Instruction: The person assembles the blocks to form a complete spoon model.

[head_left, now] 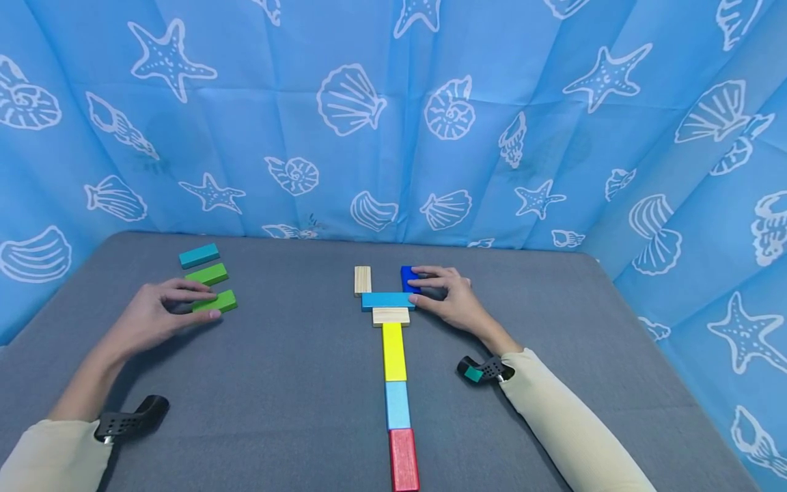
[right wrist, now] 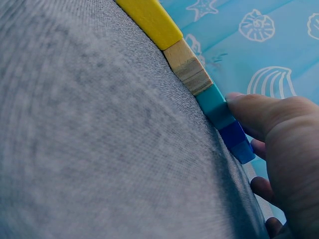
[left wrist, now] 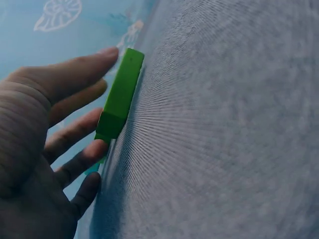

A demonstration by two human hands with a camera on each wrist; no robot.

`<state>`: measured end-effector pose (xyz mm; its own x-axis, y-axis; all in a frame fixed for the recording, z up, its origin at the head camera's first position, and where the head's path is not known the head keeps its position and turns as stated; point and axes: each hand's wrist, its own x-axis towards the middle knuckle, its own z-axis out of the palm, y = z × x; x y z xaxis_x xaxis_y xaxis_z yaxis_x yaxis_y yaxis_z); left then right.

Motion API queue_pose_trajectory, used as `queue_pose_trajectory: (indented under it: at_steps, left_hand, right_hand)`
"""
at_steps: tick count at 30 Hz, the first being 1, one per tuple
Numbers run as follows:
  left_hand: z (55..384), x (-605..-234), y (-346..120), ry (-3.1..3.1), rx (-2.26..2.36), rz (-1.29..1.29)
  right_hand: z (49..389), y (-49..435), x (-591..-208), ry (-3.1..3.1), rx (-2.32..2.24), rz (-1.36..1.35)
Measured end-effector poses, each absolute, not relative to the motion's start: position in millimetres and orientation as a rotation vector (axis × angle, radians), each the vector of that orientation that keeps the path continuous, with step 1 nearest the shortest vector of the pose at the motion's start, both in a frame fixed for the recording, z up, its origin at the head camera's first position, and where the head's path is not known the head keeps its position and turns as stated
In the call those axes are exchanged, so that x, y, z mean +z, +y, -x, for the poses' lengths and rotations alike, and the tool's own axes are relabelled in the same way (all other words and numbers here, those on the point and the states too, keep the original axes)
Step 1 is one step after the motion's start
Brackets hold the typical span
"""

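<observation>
"Head view?"
"I see open grey table (head_left: 295, 396) between the hands. The left hand (head_left: 162, 307), loosely spread, straddles the nearest green block (head_left: 224, 301); the right hand (head_left: 449, 295), fingers extended, touches the dark blue block (head_left: 406, 276), beyond the right end of the teal block (head_left: 386, 301)."
"Left wrist?"
"Relaxed, unclenched fingers around the square-edged green block."
"Right wrist?"
"I find the thumb at the teal block; the adjoining wooden block (right wrist: 188, 67) shows grain."

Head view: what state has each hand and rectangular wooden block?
Left hand: spread at near green block
Right hand: at dark blue block
Green blocks: flat
Left turquoise block: flat
Crosswise turquoise block: flat
Dark blue block: flat, partly covered
Plain blocks: flat
Yellow, light blue, red blocks: flat, aligned
</observation>
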<state>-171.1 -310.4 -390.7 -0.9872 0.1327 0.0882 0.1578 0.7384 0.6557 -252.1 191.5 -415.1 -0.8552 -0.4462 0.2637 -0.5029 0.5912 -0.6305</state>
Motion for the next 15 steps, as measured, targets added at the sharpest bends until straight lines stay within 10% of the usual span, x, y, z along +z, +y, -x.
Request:
queue_pose_trajectory:
  at_steps: [15]
  left_hand:
    - [170.0,-399.1,-312.7,-2.845,-1.144,0.207]
  right_hand:
    - [251.9,191.8,-414.4,-2.722,1.122,-0.827]
